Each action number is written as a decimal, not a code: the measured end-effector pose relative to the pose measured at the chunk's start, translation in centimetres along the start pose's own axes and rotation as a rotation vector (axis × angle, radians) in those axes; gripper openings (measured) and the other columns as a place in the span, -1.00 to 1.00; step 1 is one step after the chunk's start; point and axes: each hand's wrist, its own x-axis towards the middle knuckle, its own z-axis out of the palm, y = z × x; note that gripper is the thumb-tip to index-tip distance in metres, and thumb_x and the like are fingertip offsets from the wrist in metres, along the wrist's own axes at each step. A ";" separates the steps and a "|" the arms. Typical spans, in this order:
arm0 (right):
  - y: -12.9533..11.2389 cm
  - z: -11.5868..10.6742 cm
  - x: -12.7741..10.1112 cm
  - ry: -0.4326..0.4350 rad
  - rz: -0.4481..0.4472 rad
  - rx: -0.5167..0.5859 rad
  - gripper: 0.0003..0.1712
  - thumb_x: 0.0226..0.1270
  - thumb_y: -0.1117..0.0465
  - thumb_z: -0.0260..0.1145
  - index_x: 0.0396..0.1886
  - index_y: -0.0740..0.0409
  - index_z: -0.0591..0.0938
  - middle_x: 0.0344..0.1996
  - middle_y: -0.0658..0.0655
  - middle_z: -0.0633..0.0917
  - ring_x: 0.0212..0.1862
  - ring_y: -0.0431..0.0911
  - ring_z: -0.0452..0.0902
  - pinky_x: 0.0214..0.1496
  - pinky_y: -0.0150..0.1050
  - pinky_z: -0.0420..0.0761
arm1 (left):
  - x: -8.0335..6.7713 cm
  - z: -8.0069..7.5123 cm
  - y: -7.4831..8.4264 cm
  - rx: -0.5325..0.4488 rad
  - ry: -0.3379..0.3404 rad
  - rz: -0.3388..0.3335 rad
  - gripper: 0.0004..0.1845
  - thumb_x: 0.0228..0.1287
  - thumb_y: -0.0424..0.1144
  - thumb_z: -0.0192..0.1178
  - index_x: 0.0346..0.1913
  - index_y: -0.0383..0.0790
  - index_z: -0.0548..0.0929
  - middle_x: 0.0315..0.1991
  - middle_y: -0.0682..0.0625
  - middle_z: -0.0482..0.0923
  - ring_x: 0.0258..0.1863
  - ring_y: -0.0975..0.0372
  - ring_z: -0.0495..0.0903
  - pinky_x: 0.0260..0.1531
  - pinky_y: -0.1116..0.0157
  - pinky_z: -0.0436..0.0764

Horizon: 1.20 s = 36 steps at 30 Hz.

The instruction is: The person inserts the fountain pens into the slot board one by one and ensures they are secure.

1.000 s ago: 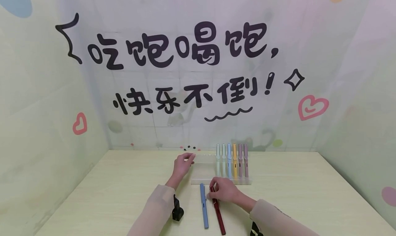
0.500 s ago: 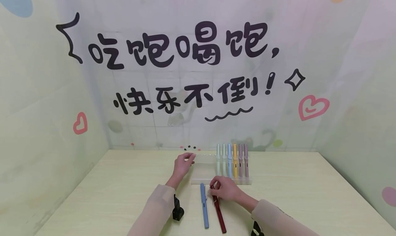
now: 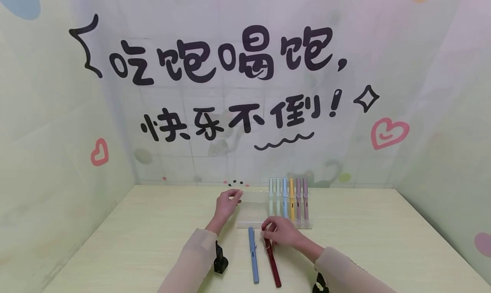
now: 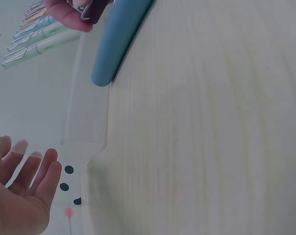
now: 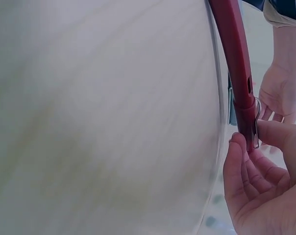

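My right hand (image 3: 283, 233) pinches the clip end of a dark red pen (image 3: 273, 261) between thumb and fingers. The pen slants toward the front of the table; in the right wrist view its cap (image 5: 246, 122) sits between the fingertips. Left of it lies a blue pen (image 3: 253, 256), clip end toward the rack. My left hand (image 3: 227, 205) holds the left end of a clear pen rack (image 3: 253, 224), and in the left wrist view some of its fingers (image 4: 28, 171) show through the plastic.
Several pens, pale green, light blue, yellow (image 3: 292, 199) and mauve (image 3: 305, 199), stand side by side in the rack's right half. Behind the wooden table (image 3: 364, 233) rises a printed fabric wall (image 3: 238, 165). A black wrist camera (image 3: 220, 261) hangs below the left sleeve.
My right hand has shifted slightly toward the rack with the red pen, whose far and near ends both moved up a little. The left hand and the blue pen stay put.
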 end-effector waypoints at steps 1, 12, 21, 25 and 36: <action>0.1 0.0 0.0 0.002 0.000 0.006 -0.85 0.12 0.26 0.27 -0.32 0.24 0.54 -0.62 0.00 0.54 -0.67 -0.14 0.46 -0.65 -0.30 0.48 | 0.0 0.0 0.0 -0.001 0.000 0.001 -0.71 0.25 -0.20 0.06 -0.14 -0.39 0.58 -0.28 -0.15 0.55 -0.36 0.09 0.60 -0.39 0.27 0.56; -0.1 -0.5 0.2 0.015 0.018 0.039 -0.83 0.14 0.26 0.25 -0.28 0.25 0.54 -0.61 0.01 0.54 -0.64 -0.14 0.44 -0.61 -0.28 0.50 | 0.1 0.0 -0.2 0.000 -0.002 0.007 -0.71 0.25 -0.20 0.06 -0.15 -0.38 0.58 -0.28 -0.15 0.55 -0.36 0.10 0.60 -0.39 0.28 0.56; -0.4 -1.0 0.3 0.021 0.009 0.084 -0.80 0.15 0.27 0.24 -0.25 0.28 0.53 -0.59 0.02 0.55 -0.61 -0.07 0.48 -0.58 -0.21 0.54 | 0.1 0.0 -0.1 0.006 0.000 0.015 -0.72 0.25 -0.21 0.06 -0.15 -0.39 0.58 -0.29 -0.14 0.55 -0.37 0.09 0.60 -0.41 0.29 0.56; -0.6 -1.3 0.3 0.023 -0.001 0.106 -0.78 0.15 0.27 0.24 -0.23 0.30 0.53 -0.58 0.04 0.56 -0.60 -0.03 0.49 -0.56 -0.18 0.55 | 0.0 0.0 -0.1 0.000 -0.001 0.019 -0.72 0.25 -0.22 0.06 -0.15 -0.39 0.58 -0.29 -0.15 0.55 -0.37 0.09 0.61 -0.40 0.28 0.56; -0.9 -1.8 0.4 0.033 -0.005 0.146 -0.73 0.17 0.25 0.24 -0.19 0.34 0.51 -0.58 0.06 0.56 -0.57 0.03 0.49 -0.53 -0.13 0.56 | 0.1 0.1 -0.2 -0.008 0.004 0.007 -0.71 0.25 -0.21 0.06 -0.16 -0.40 0.58 -0.30 -0.15 0.55 -0.37 0.08 0.60 -0.39 0.28 0.56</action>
